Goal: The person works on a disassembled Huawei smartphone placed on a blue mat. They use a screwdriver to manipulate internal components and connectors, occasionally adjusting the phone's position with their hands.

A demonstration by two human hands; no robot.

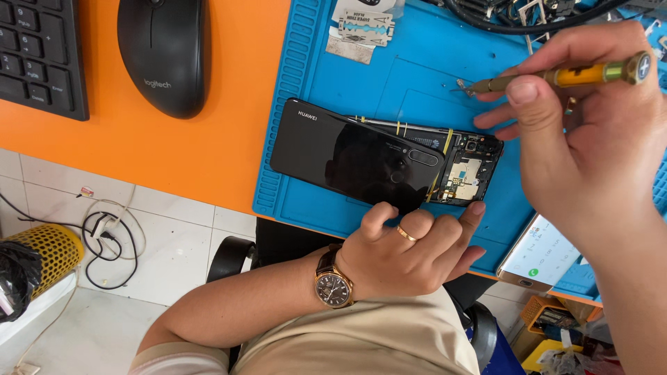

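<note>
Black and glossy, one smartphone (pixel 361 156) lies on the blue repair mat (pixel 417 69), its back cover shifted aside so the circuit board (pixel 464 170) at one end is open to see. The left hand (pixel 410 246) presses its curled fingers on the near edge of the phone, probably to keep it from sliding. The right hand (pixel 583 132) grips one yellow-handled screwdriver (pixel 556 75) like a pen, the tip held above the mat just beyond the phone. Around: one razor blade (pixel 366 28), one black mouse (pixel 163 52), one keyboard (pixel 42 52) on the orange table (pixel 208 146), and a second phone (pixel 538 253) with lit screen.
</note>
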